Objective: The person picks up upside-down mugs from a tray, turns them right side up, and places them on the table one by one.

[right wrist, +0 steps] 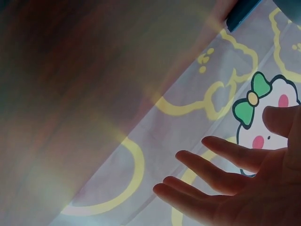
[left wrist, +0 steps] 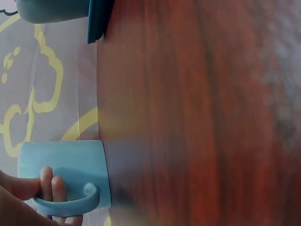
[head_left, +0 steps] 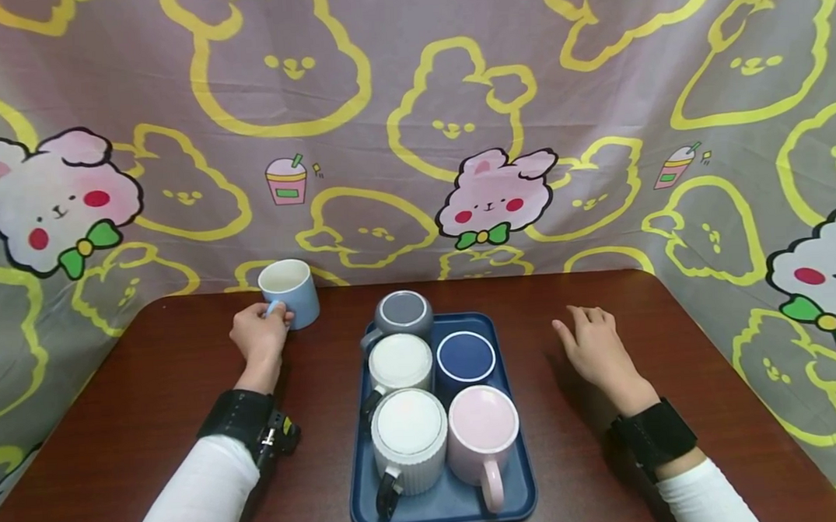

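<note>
Light blue mug (head_left: 290,292): it stands right way up on the brown table (head_left: 151,413), near the back edge, off to the left of the tray and apart from it.
Left hand (head_left: 258,335): its fingers are curled round the mug's handle, so it has a hold on the mug.
Step in hand: I think the mug is being put down or picked up by its handle; the pictures can't say which. It looks flat on the table.
Next move: it needs a steady grip on the handle so the mug does not tip, and care not to bump the tray.
Blue tray (head_left: 507,475): it holds five mugs, all upside down: a grey one (head_left: 402,312), a dark blue one (head_left: 466,360), two white ones and a pink one (head_left: 483,429).
Right hand (head_left: 593,345): it rests on the table right of the tray, fingers out straight, holding nothing.
Left wrist view: it shows the fingers (left wrist: 51,186) tucked through the handle (left wrist: 70,202), which the head view shows only from far off.
Right wrist view: it shows the empty palm (right wrist: 244,188) and the bunny cloth (right wrist: 211,94), but no mug.
</note>
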Tool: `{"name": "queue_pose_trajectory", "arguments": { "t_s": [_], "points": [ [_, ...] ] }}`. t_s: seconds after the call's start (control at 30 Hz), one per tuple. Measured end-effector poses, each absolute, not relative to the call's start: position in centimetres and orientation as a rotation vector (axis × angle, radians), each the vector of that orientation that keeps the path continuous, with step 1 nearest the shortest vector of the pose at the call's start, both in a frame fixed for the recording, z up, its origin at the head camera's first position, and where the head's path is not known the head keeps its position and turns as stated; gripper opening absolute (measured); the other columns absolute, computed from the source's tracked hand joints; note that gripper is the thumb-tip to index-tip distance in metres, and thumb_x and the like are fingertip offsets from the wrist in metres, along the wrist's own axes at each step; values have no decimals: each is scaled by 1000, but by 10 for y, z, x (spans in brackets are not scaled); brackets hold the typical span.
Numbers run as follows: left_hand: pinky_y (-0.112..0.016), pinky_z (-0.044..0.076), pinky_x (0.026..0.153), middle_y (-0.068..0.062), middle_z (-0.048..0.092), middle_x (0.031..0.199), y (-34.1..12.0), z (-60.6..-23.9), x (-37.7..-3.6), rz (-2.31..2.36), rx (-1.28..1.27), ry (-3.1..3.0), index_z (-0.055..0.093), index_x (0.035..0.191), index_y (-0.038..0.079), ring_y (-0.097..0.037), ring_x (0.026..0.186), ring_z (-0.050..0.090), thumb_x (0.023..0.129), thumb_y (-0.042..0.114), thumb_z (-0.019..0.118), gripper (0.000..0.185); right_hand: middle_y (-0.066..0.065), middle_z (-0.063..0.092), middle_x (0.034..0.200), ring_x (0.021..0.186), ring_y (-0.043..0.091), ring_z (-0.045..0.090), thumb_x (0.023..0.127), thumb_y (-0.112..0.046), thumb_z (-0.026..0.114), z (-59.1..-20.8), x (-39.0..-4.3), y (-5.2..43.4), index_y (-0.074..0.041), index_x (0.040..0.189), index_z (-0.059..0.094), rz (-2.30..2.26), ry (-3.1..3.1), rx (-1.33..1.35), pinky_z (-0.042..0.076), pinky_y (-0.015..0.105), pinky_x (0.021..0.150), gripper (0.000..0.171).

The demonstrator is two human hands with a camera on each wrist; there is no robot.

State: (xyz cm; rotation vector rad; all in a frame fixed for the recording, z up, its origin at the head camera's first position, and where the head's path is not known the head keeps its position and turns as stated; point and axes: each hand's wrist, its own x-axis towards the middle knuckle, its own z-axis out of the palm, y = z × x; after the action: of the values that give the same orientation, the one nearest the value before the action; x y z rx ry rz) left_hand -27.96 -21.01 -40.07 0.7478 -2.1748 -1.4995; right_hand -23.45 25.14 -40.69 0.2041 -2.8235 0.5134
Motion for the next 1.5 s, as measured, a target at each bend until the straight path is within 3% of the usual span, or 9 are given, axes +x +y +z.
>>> {"name": "queue_pose_trajectory", "arguments": {
  "t_s": [0.2, 0.33, 0.43, 0.53, 0.67, 0.93, 1.13, 1.5],
  "points": [
    [-14, 45, 59, -11, 74, 88, -210, -400, -279, -1433, 730, -2231, 70, 101, -1, -2, 63, 61, 93, 21, 57, 26, 37, 47, 126, 121, 52, 34, 99, -28, 47, -407, -235, 253, 13, 130, 45, 512, -2835, 198, 34, 60, 102, 52],
    [-29, 47, 72, -17, 72, 91, -212, -398, -276, -1313, 664, -2326, 69, 100, -3, -25, 86, 63, 93, 21, 56, 28, 37, 48, 125, 121, 52, 35, 99, -29, 47, -408, -236, 253, 13, 130, 45, 513, -2831, 205, 33, 60, 102, 52],
    [-45, 42, 82, -27, 64, 99, -215, -396, -272, -1148, 599, -2435, 64, 102, -7, -41, 99, 53, 94, 24, 53, 34, 36, 48, 125, 121, 52, 35, 99, -29, 47, -408, -237, 253, 13, 130, 45, 518, -2829, 214, 32, 60, 103, 52],
    [-54, 36, 87, -35, 51, 109, -212, -393, -270, -986, 557, -2452, 55, 107, -9, -48, 106, 42, 93, 27, 52, 39, 36, 48, 126, 121, 51, 35, 99, -29, 47, -409, -237, 251, 13, 130, 44, 527, -2831, 211, 32, 60, 103, 52],
    [-51, 34, 88, -31, 44, 113, -200, -386, -269, -896, 416, -2310, 51, 111, -6, -43, 109, 33, 91, 24, 58, 36, 36, 47, 127, 122, 51, 34, 100, -29, 47, -409, -239, 248, 12, 131, 44, 538, -2835, 210, 33, 60, 102, 51],
    [-52, 35, 87, -27, 52, 109, -178, -369, -263, -867, -51, -2376, 59, 110, -8, -41, 106, 39, 90, 20, 63, 34, 35, 44, 130, 124, 52, 33, 100, -30, 46, -407, -240, 242, 11, 133, 43, 578, -2854, 202, 36, 61, 100, 53],
    [-52, 41, 90, -26, 60, 110, -166, -363, -257, -888, -187, -2639, 59, 113, -7, -42, 106, 50, 92, 27, 61, 41, 35, 44, 131, 124, 51, 33, 100, -31, 45, -406, -243, 237, 11, 133, 43, 589, -2862, 205, 36, 61, 101, 53],
    [-50, 45, 88, -21, 64, 108, -148, -366, -248, -889, -307, -2767, 64, 110, -2, -38, 106, 54, 91, 37, 61, 43, 34, 44, 132, 125, 51, 34, 100, -32, 45, -406, -246, 228, 10, 133, 43, 592, -2875, 199, 36, 60, 102, 54]
  ]
}}
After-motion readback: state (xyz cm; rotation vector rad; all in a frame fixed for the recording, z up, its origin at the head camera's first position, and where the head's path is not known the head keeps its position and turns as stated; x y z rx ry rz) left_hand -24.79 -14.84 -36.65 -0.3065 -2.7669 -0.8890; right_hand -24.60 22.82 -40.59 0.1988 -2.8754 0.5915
